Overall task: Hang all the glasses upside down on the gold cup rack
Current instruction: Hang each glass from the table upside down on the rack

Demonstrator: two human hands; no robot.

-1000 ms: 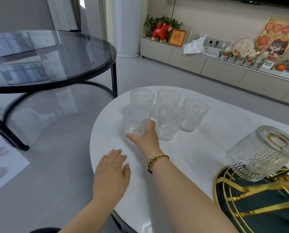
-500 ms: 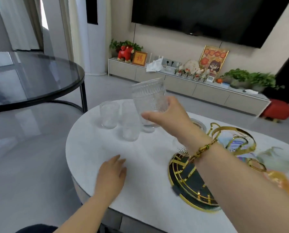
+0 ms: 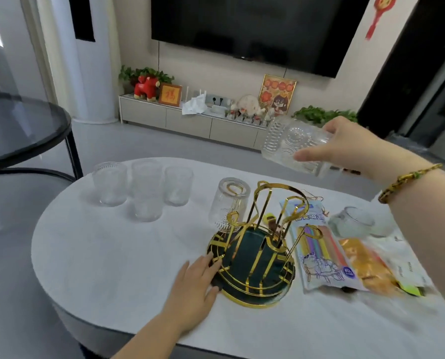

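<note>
Right hand (image 3: 345,149) clamped on tilted glass (image 3: 291,146) above rack (image 3: 255,255), turning it for hanging; left hand (image 3: 193,288), fingers spread flat, steadies the base.

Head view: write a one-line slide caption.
Right hand carries a tilted glass above the gold cup rack; left hand steadies its base.

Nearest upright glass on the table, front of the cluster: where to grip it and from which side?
Grip the front glass around its side wall, coming from the near side. It stands upright, mouth up, with three other glasses close behind and beside it, so only the near face looks open. A wall grip probably also makes it easy to flip for the gold rack. The right hand is holding a glass, the left hand is free.
</note>
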